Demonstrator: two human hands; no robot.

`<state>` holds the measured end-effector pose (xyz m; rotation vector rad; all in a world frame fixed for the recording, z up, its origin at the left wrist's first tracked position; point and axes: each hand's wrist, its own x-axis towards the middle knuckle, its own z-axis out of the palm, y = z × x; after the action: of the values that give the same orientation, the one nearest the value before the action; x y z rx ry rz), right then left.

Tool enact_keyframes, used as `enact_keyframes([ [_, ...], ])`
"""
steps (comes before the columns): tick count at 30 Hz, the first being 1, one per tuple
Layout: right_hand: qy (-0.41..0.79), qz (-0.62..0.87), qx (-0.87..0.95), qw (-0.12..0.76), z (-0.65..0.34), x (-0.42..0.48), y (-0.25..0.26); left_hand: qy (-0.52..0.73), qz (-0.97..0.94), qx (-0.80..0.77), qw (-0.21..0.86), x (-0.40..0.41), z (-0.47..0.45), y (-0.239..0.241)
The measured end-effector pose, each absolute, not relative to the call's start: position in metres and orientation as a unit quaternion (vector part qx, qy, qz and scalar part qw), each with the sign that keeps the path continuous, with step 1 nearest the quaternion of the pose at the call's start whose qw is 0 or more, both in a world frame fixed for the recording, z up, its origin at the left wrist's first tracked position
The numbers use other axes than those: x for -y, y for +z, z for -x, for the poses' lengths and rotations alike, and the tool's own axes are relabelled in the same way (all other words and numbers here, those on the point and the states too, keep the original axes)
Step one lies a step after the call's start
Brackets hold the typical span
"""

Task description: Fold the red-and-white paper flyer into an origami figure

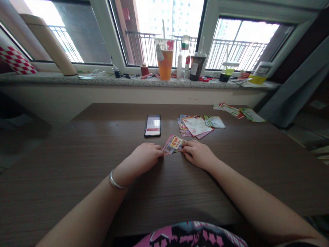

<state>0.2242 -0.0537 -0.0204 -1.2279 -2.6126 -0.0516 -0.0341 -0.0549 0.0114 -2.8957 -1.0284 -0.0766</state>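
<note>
Has a tall cardboard tube (50,46) leaning against the window at far left, its foot on the stone sill (89,80). Wears a silver bracelet (111,179) on the left wrist. Holds the left corner of a small printed leaflet (173,144) in the narrowed fingers of the left hand (147,156). Has a phone (152,127) lying just beyond that hand, and behind it, on the sill, a cup of orange drink (166,65). Has the leaflet between both hands, low at the surface (154,197); cannot tell if touching or slightly raised. Grips its right edge between the close-set thumb and fingers of the right hand (199,154). Has a pile of overlapping papers (196,125) beyond that hand, and more papers (253,115) farther right, near the gray curtain (295,79).
</note>
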Motion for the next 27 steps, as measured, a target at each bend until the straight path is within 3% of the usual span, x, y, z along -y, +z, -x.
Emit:
enact_keyframes([
  [27,-0.027,0.415,0.900,0.132,-0.231,0.054,-0.021,0.044,0.924,0.379,0.008,0.050,0.045,0.022],
])
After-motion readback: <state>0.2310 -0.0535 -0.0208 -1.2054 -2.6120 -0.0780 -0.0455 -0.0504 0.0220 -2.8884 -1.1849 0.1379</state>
